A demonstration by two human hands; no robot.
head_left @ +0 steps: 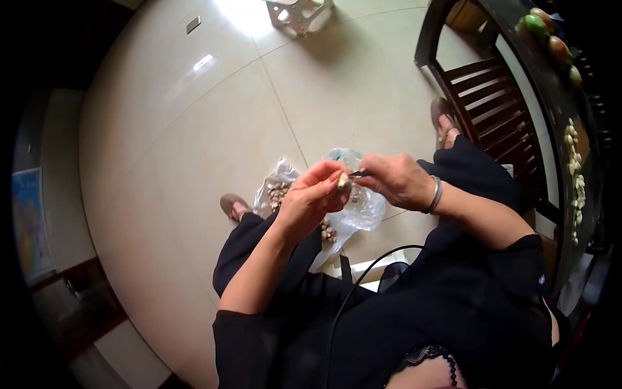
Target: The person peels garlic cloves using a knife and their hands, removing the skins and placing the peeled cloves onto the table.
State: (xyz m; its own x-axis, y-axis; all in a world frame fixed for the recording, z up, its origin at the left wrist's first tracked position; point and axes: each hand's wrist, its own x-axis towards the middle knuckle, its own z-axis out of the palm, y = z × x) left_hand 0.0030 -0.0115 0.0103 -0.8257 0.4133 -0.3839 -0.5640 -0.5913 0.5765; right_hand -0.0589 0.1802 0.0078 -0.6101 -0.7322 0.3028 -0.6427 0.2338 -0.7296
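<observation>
"What does the left hand have?"

"A pale piece, small and blunt, pinched between thumb and fingers in front of the lap. Its near side looks creamy, its lower part darker."

"And the right hand?"

"Closed round a thin, dark blade, its tip at the piece; I can't tell whether they touch. A smooth, silvery bangle circles that wrist."

"What's below them?"

"Crinkled, shiny plastic, clear in places and whitish in others; I can't tell whether it's one bag or two. Knobbly brown lumps lie in it, partly hidden by the left hand and forearm."

"And the floor?"

"Glossy cream tiles with thin joints. A pale stool with cut-out sides stands at the far edge."

"On the right?"

"A chair of dark, slatted wood, beside a dark table. Rounded green and reddish fruit sit on that, and nearer, ivory pieces lie in a long, uneven strip."
</observation>
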